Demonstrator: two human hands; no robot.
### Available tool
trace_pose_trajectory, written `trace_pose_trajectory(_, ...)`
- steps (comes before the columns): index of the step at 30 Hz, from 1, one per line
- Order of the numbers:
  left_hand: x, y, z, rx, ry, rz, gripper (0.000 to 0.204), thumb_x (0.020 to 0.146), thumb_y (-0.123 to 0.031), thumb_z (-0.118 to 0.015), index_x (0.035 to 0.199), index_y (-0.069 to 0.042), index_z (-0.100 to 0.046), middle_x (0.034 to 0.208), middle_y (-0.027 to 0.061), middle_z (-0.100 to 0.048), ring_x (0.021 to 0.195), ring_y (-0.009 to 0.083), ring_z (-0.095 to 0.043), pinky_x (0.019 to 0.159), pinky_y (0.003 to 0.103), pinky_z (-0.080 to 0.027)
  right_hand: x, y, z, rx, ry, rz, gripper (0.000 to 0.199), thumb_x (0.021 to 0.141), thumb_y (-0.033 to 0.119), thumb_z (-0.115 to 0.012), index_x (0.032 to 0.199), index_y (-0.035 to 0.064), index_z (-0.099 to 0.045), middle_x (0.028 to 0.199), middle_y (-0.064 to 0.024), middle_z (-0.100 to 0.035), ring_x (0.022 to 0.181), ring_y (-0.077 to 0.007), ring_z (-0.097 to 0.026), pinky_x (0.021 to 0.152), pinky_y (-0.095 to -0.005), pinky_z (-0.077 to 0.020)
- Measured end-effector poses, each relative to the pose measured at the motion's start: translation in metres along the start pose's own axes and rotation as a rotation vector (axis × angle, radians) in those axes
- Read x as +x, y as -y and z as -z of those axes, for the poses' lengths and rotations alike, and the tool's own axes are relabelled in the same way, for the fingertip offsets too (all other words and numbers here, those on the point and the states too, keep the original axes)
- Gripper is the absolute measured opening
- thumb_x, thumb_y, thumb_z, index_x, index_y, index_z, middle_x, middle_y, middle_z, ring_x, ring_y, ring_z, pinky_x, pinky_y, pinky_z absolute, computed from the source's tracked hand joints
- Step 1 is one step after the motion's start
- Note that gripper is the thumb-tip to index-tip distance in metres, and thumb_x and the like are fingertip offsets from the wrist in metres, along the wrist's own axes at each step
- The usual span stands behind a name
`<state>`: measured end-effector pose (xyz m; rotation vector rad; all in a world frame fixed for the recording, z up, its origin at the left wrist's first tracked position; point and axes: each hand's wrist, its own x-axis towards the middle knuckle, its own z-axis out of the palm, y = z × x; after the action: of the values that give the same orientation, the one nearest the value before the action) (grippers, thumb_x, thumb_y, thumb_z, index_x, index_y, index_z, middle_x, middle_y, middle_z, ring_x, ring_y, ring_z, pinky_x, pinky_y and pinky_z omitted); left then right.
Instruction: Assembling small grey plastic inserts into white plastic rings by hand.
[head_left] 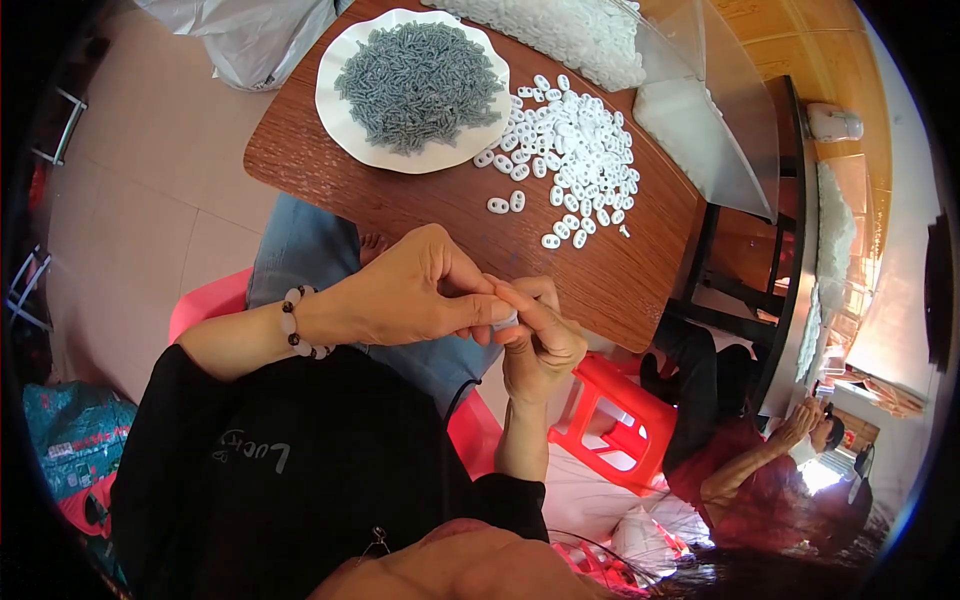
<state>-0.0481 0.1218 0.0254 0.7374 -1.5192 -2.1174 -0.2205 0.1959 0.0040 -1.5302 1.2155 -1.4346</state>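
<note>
At the frame's centre, fingers of the left hand [400, 295] and right hand [545, 350] pinch a small white piece [508, 321]. Above, white two-holed oval pieces [585, 150] lie scattered on the brown wooden desk [620, 290].

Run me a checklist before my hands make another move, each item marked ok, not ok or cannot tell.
1. Small white piece supported: ok, pinched between left hand and right hand.
2. Clear view of that piece: not ok, fingers cover much of it.
3. Grey piece also in the grip: cannot tell, hidden.
4. Loose white two-holed pieces in view: ok, scattered over the table.
5. Grey pieces sitting on the white plate: ok, heaped there.
</note>
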Motion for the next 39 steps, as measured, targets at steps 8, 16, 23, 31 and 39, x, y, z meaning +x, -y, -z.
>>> trace_pose_trajectory(8,0.0,-0.001,-0.001,-0.002,-0.044,0.011,0.019,0.089,-0.014,-0.064,0.083,0.002,-0.072,0.066,0.0075,-0.067,0.06,0.0074,-0.061,0.054,0.021,-0.048,-0.004,-0.005,-0.008,-0.062,-0.079,0.036,0.032,0.079,0.019,-0.073,0.103,-0.0017,-0.07,0.089,-0.0111,-0.071,0.078,-0.0188,-0.058,0.068,-0.027,-0.0468)
trace_pose_trajectory(16,0.004,0.003,-0.001,0.024,-0.045,0.026,0.02,0.09,-0.015,-0.063,0.084,0.002,-0.072,0.065,0.0071,-0.067,0.059,0.0072,-0.061,0.053,0.021,-0.048,-0.007,-0.009,-0.011,-0.144,-0.114,0.031,0.028,0.082,0.018,-0.072,0.101,-0.0026,-0.069,0.09,-0.0119,-0.07,0.077,-0.0193,-0.058,0.068,-0.0274,-0.0473)
trace_pose_trajectory(23,0.022,0.007,-0.001,-0.165,-0.062,0.023,0.024,0.091,-0.02,-0.063,0.084,0.001,-0.073,0.067,0.006,-0.067,0.061,0.0066,-0.059,0.056,0.021,-0.047,0.006,-0.013,-0.001,-0.098,-0.111,-0.04,0.036,0.086,0.024,-0.068,0.107,-0.0051,-0.066,0.097,-0.0137,-0.069,0.083,-0.0174,-0.058,0.073,-0.0267,-0.0476)
trace_pose_trajectory(31,0.037,0.012,-0.008,-0.113,-0.118,-0.046,0.023,0.091,-0.02,-0.064,0.085,0.001,-0.073,0.068,0.0034,-0.067,0.062,0.0053,-0.057,0.057,0.02,-0.046,0.005,-0.022,0.013,0.05,-0.195,0.0,0.052,0.095,0.04,-0.053,0.117,-0.007,-0.06,0.108,-0.0176,-0.066,0.091,-0.0189,-0.058,0.084,-0.0309,-0.0455)
trace_pose_trajectory(39,0.054,-0.004,-0.019,-0.11,-0.144,-0.024,0.025,0.089,-0.019,-0.064,0.078,0.002,-0.071,0.064,0.0018,-0.063,0.059,0.004,-0.053,0.053,0.019,-0.041,0.001,-0.031,0.042,0.069,-0.445,0.001,0.049,0.099,0.037,-0.047,0.112,-0.0089,-0.06,0.107,-0.0194,-0.066,0.097,-0.0231,-0.064,0.085,-0.0316,-0.047)
